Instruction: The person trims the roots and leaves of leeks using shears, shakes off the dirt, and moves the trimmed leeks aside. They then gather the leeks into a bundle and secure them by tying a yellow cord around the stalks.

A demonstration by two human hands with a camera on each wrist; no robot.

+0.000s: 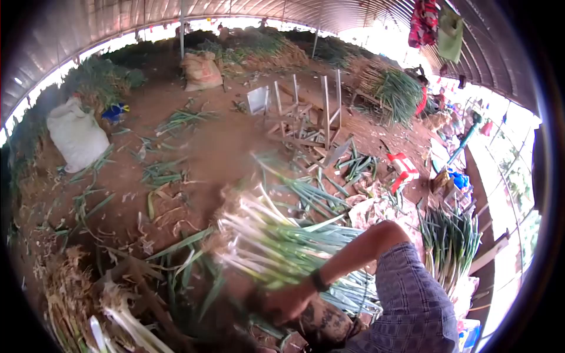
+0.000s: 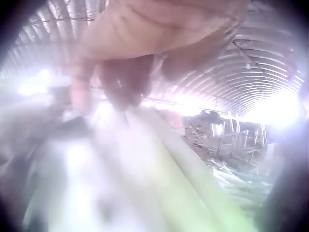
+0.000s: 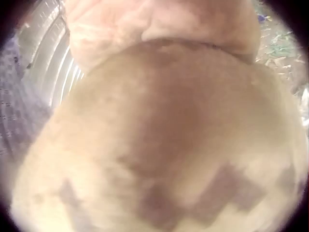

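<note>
Left hand point(image 2: 145, 43): my fingers curl down over a bunch of scallions point(image 1: 276, 241), gripping the pale stalks; the close view is blurred. Bunch: white stalks and green leaves, held low in front of me above the soil floor point(image 1: 218, 147), its root ends towards the left. Right hand point(image 3: 159, 29): bare skin fills its view, so I cannot tell the grip. Plaid sleeve point(image 1: 415, 300) sits at the lower right. Loose leaves and trimmings lie around the bunch. A second heap point(image 1: 450, 241) lies to the right, with a red box point(image 1: 403, 166) beyond it. A wooden frame point(image 1: 312, 112) stands mid-floor. White sack point(image 1: 75, 134) far left, tan sack point(image 1: 201, 70) at the back.
</note>
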